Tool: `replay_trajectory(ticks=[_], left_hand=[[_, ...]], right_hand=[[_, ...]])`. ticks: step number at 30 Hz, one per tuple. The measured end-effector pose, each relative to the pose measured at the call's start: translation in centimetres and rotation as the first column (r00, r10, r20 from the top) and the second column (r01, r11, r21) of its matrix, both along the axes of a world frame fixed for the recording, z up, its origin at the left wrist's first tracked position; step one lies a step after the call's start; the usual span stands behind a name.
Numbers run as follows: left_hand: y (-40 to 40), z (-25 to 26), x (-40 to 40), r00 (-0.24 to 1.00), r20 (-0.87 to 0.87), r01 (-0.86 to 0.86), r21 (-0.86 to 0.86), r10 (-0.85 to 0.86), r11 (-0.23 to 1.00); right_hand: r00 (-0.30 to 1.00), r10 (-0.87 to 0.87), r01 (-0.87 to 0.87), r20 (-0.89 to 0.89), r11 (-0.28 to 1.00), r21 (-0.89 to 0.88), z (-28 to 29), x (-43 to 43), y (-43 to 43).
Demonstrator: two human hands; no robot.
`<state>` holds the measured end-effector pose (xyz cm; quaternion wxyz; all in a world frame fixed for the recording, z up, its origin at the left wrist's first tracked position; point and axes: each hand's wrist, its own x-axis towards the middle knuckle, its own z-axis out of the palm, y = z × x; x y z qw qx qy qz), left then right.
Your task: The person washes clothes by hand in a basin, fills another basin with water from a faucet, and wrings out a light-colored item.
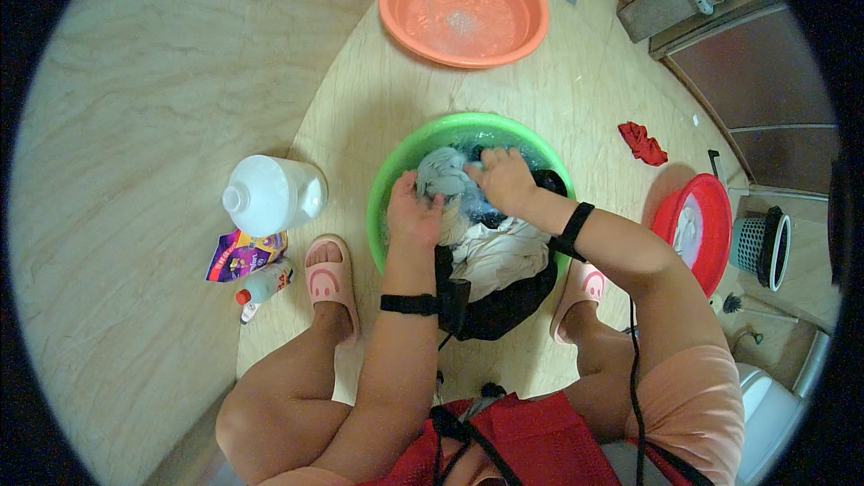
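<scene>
Between my feet stands a green plastic basin holding wet garments and some water. My left hand is at the basin's left side, its fingers against a light grey-blue cloth. On the right of that cloth, my right hand reaches in with bent fingers; whether either hand grips the fabric cannot be told. A white garment lies nearer to me, and a black garment hangs over the near rim. Dark cloth also shows at the right inside the basin.
Water runs into an orange basin ahead. At left are a translucent jug, a purple packet and a red-capped bottle. To the right lie a red cloth, a red basin with white cloth, and a slotted basket.
</scene>
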<state>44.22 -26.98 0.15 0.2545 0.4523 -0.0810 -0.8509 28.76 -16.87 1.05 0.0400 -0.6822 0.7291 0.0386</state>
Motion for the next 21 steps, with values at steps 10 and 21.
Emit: replay_trajectory(ticks=[10,21], left_hand=[[0.5,1.5,-0.7,0.981,-0.192,0.061,0.161,-0.029,0.985],[1.7,5.0,-2.8,0.987,-0.128,0.102,0.078,-0.092,0.992]], right_hand=[[0.684,-0.165,0.290,0.711,0.955,-0.057,5.9,2.4,-3.4],[0.903,-0.273,0.393,0.332,0.838,-0.379,7.2,-0.3,-4.0]])
